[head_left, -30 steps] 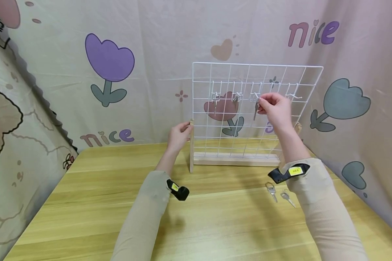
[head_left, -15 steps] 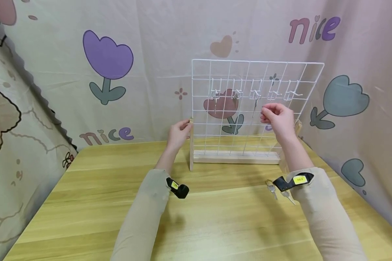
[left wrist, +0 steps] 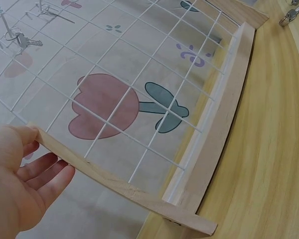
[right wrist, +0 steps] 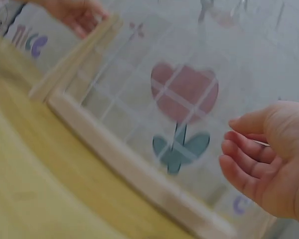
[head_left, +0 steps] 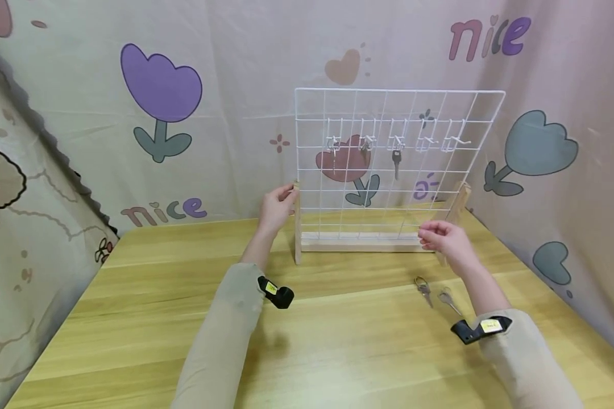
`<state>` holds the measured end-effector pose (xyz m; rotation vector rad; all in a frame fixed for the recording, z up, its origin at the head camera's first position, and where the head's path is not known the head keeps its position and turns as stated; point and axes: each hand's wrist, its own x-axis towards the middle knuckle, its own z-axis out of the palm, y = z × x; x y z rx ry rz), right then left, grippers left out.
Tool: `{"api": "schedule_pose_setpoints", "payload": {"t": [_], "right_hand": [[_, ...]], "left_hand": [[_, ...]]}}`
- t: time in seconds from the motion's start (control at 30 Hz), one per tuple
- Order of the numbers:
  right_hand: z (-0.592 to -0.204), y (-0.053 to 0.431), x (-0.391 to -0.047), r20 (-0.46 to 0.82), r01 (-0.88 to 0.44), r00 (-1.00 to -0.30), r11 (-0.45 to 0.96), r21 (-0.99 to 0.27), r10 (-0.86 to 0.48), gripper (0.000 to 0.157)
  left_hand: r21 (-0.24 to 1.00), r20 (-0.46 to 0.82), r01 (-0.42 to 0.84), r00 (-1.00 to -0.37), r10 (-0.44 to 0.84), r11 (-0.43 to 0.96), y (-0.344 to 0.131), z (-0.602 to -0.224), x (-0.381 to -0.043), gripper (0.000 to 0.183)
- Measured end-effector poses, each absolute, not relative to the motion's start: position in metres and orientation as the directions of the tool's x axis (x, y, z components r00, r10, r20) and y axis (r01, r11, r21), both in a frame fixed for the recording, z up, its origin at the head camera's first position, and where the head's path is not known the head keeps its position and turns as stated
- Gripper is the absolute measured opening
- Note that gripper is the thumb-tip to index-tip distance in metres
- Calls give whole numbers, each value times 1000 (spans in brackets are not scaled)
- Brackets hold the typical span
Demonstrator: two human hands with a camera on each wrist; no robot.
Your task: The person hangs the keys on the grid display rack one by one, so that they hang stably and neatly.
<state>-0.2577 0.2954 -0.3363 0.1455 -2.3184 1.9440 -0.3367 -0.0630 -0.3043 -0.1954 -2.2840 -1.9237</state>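
Observation:
A white wire grid rack [head_left: 399, 90] stands on a wooden base [head_left: 363, 244]. My left hand [head_left: 277, 205] grips the upper end of its left wooden post [left wrist: 114, 184] between thumb and fingers. Keys hang on three hooks: one at the left [head_left: 334, 156], another key [head_left: 365, 146] beside it, and a dark-headed key [head_left: 396, 162] on the middle hook. Two hooks at the right, including the outermost hook [head_left: 455, 142], carry nothing. My right hand [head_left: 449, 243], fingers loosely bent with nothing between them, is in front of the rack's lower right; the right wrist view shows the hand [right wrist: 269, 154] blurred.
On the wooden table [head_left: 158, 318], a key on a ring [head_left: 423, 289] and a second key [head_left: 449, 300] lie close together below my right hand. A patterned curtain [head_left: 245, 68] hangs behind the rack and along both sides.
My right hand has let go of the key on the middle hook and moved down and slightly right. That key now hangs freely, turned broadside. My left hand stays on the post.

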Motion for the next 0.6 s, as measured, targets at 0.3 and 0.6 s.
{"api": "schedule_pose_setpoints", "payload": {"t": [0.3,0.6], "right_hand": [[-378,318,-249,-27,-24,-993,415,-909,-116,42],[-403,327,-252,-104,-23,-971,517,-856,-215,38]], "left_hand": [[967,200,198,-980,1,160,-64,-307,-338,40],[966,207,204,-978,-2,157,-63,-307,-338,40]]}}
